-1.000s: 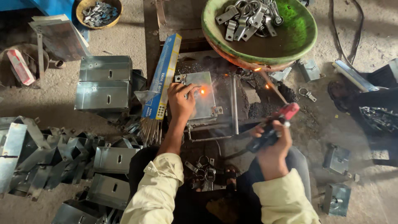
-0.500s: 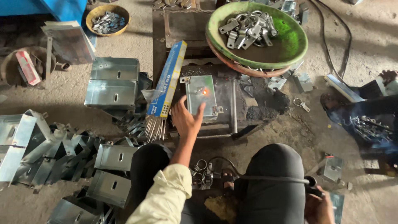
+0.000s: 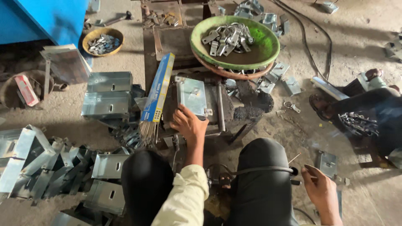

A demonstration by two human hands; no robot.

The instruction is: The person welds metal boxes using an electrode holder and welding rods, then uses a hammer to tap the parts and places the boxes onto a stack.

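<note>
My left hand (image 3: 188,123) reaches forward and closes on the near edge of a flat galvanised metal box (image 3: 191,93) lying on a dark, scorched work stand (image 3: 247,106). My right hand (image 3: 320,192) is low at the right, beside my knee. Its fingers point at the end of a black welding cable (image 3: 259,170) draped over my leg, where a thin rod (image 3: 294,158) sticks out. Whether that hand grips the holder is unclear.
A green bowl (image 3: 261,52) of metal clamps sits behind the stand. A blue packet of welding rods (image 3: 158,88) leans at its left. Stacked metal boxes (image 3: 106,94) and a heap of them (image 3: 42,167) lie left. Another person's sandalled foot (image 3: 321,105) is at right.
The welding glow and sparks are gone. My right hand dropped from beside the workpiece to beside my right knee with the holder. My left hand slid back to the box's near edge.
</note>
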